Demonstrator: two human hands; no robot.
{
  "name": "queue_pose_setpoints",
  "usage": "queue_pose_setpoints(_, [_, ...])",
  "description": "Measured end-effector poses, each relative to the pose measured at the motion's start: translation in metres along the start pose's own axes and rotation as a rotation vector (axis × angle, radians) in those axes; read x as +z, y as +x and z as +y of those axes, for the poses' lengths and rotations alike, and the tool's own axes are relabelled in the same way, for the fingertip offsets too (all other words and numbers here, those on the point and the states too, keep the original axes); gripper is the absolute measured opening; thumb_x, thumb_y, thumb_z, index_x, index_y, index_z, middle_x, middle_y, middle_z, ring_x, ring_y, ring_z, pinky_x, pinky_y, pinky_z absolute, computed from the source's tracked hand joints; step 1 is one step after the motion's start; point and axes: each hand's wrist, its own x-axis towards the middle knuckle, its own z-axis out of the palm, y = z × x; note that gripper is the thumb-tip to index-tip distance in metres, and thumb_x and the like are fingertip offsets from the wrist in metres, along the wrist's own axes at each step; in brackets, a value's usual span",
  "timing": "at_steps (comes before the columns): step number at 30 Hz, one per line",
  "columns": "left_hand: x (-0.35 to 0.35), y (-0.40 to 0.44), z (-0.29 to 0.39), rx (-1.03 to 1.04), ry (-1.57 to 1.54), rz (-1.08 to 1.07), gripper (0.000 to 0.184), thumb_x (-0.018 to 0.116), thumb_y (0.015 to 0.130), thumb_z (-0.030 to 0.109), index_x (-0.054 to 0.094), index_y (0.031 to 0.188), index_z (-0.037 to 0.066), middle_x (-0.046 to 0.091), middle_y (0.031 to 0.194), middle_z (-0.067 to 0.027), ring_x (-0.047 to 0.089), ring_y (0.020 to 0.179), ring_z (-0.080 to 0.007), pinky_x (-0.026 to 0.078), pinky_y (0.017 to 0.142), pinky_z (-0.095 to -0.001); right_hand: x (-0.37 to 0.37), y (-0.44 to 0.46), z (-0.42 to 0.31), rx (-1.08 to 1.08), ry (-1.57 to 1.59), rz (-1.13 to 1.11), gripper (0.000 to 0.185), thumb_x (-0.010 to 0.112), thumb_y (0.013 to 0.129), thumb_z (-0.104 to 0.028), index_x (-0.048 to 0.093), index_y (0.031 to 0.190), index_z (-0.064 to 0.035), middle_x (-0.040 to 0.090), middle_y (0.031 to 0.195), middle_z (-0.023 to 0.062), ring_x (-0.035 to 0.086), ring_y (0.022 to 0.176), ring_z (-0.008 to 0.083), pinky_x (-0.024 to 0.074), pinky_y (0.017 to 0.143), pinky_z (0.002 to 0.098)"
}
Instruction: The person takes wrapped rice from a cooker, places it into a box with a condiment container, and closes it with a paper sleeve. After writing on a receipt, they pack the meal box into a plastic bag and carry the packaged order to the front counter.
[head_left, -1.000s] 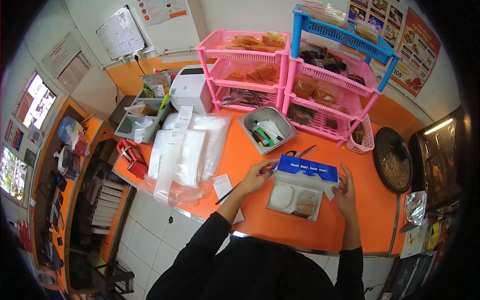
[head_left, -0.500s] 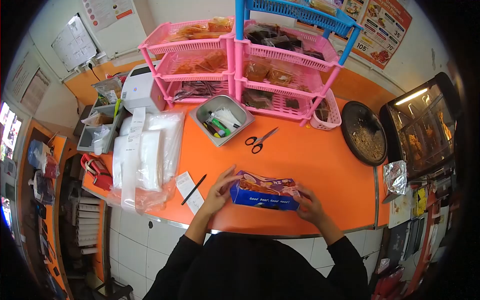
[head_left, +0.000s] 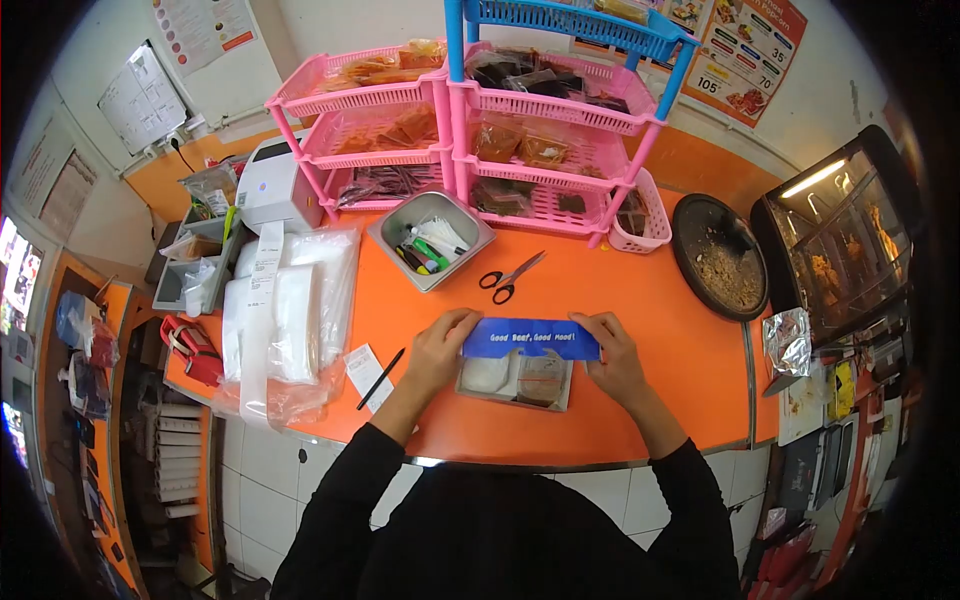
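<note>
A blue printed cardboard sleeve (head_left: 531,338) is stretched between both my hands, its lettered side facing me. My left hand (head_left: 440,350) pinches its left end, and my right hand (head_left: 613,355) grips the right end. Just below the sleeve's near edge a shallow meal tray (head_left: 516,397) shows, with something white in its left part and something brownish in its right part. The sleeve hides the tray's far side. Black-handled scissors (head_left: 511,277) lie beyond the sleeve. To the left of my left hand are a black pen (head_left: 381,379) and a paper receipt (head_left: 367,372).
A metal pan (head_left: 432,240) of markers stands behind, before pink tiered racks (head_left: 560,228) of packets. Plastic bags (head_left: 298,310) and a label printer (head_left: 279,190) are at left. At right sit a black round bowl (head_left: 690,265), foil (head_left: 786,345) and a lit display case (head_left: 845,240).
The sleeve has tipped so its printed picture face is out of sight, exposing the meal tray below. Both my hands have moved farther from me and closed on its ends.
</note>
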Motion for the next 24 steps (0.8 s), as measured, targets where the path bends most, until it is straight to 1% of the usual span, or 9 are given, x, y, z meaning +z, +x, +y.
queue_pose_setpoints(6, [-0.002, -0.014, -0.011, 0.304, 0.074, 0.068, 0.042, 0.066, 0.069, -0.001, 0.065, 0.110, 0.008, 0.064, 0.100, -0.0088, 0.067, 0.080, -0.0230, 0.057, 0.063, -0.0313, -0.003, -0.021, -0.006, -0.058, -0.156, -0.087, 0.066, 0.059, 0.069, 0.014, 0.058, 0.129, -0.0132, 0.055, 0.107, 0.0117, 0.062, 0.097, 0.0285, 0.0545, 0.080, 0.0343])
queue_pose_setpoints(8, [-0.001, -0.013, -0.011, 0.296, 0.070, 0.071, 0.040, 0.065, 0.071, -0.001, 0.064, 0.110, 0.009, 0.063, 0.100, -0.0083, 0.067, 0.080, -0.0225, 0.056, 0.061, -0.0303, 0.004, -0.029, -0.001, -0.103, -0.201, -0.041, 0.066, 0.059, 0.069, 0.013, 0.058, 0.129, -0.0142, 0.055, 0.110, 0.0116, 0.063, 0.098, 0.0287, 0.0551, 0.081, 0.0354])
queue_pose_setpoints(11, [-0.003, -0.008, -0.008, 0.204, 0.096, -0.021, 0.038, 0.063, 0.074, 0.000, 0.063, 0.111, 0.010, 0.063, 0.101, -0.0072, 0.066, 0.080, -0.0215, 0.056, 0.059, -0.0300, 0.012, -0.021, -0.011, -0.154, -0.421, 0.191, 0.058, 0.063, 0.070, 0.007, 0.061, 0.125, -0.0105, 0.056, 0.112, 0.0115, 0.062, 0.100, 0.0280, 0.0536, 0.085, 0.0397])
queue_pose_setpoints(14, [0.000, 0.002, -0.010, 0.142, 0.108, -0.086, 0.038, 0.061, 0.076, 0.002, 0.062, 0.113, 0.011, 0.062, 0.103, -0.0062, 0.066, 0.079, -0.0208, 0.056, 0.058, -0.0305, 0.053, -0.027, -0.033, -0.371, -0.542, 0.586, 0.046, 0.066, 0.074, -0.001, 0.062, 0.119, -0.0054, 0.058, 0.108, 0.0131, 0.061, 0.101, 0.0272, 0.0512, 0.088, 0.0437])
queue_pose_setpoints(16, [0.000, 0.004, -0.012, 0.140, 0.111, -0.097, 0.039, 0.061, 0.077, 0.002, 0.061, 0.115, 0.012, 0.061, 0.104, -0.0058, 0.066, 0.079, -0.0205, 0.056, 0.058, -0.0310, 0.082, -0.059, -0.033, -0.564, -0.199, 0.034, 0.037, 0.068, 0.072, -0.001, 0.062, 0.108, -0.0043, 0.059, 0.106, 0.0135, 0.061, 0.092, 0.0294, 0.0532, 0.076, 0.0421])
queue_pose_setpoints(19, [0.000, 0.000, -0.013, 0.162, 0.115, -0.105, 0.040, 0.061, 0.077, 0.002, 0.060, 0.115, 0.012, 0.061, 0.104, -0.0057, 0.066, 0.080, -0.0208, 0.056, 0.059, -0.0315, 0.106, -0.037, -0.054, -0.429, -0.279, 0.172, 0.027, 0.067, 0.076, -0.009, 0.062, 0.102, -0.0023, 0.060, 0.092, 0.0126, 0.061, 0.085, 0.0297, 0.0526, 0.072, 0.0409])
queue_pose_setpoints(21, [-0.001, -0.006, -0.014, 0.178, 0.118, -0.122, 0.039, 0.062, 0.076, 0.003, 0.060, 0.114, 0.012, 0.061, 0.104, -0.0061, 0.067, 0.083, -0.0218, 0.057, 0.061, -0.0312, 0.116, -0.033, -0.031, -0.071, -0.471, -0.039, 0.023, 0.066, 0.079, -0.012, 0.063, 0.099, -0.0025, 0.061, 0.089, 0.0139, 0.061, 0.085, 0.0313, 0.0520, 0.072, 0.0402])
queue_pose_setpoints(23, [-0.005, -0.012, -0.014, 0.254, 0.094, -0.116, 0.037, 0.063, 0.076, 0.004, 0.061, 0.112, 0.012, 0.061, 0.105, -0.0064, 0.066, 0.089, -0.0229, 0.057, 0.063, -0.0310, 0.123, -0.037, -0.019, 0.056, -0.545, -0.044, 0.022, 0.063, 0.082, -0.015, 0.063, 0.100, -0.0021, 0.062, 0.089, 0.0149, 0.062, 0.085, 0.0330, 0.0513, 0.074, 0.0418])
queue_pose_setpoints(24, [-0.006, -0.014, -0.014, 0.295, 0.082, -0.113, 0.036, 0.063, 0.076, 0.004, 0.061, 0.111, 0.012, 0.061, 0.105, -0.0066, 0.066, 0.091, -0.0235, 0.057, 0.063, -0.0309, 0.125, -0.042, -0.019, 0.001, -0.528, 0.058, 0.023, 0.062, 0.084, -0.016, 0.062, 0.102, -0.0015, 0.063, 0.090, 0.0153, 0.062, 0.085, 0.0340, 0.0508, 0.077, 0.0437])
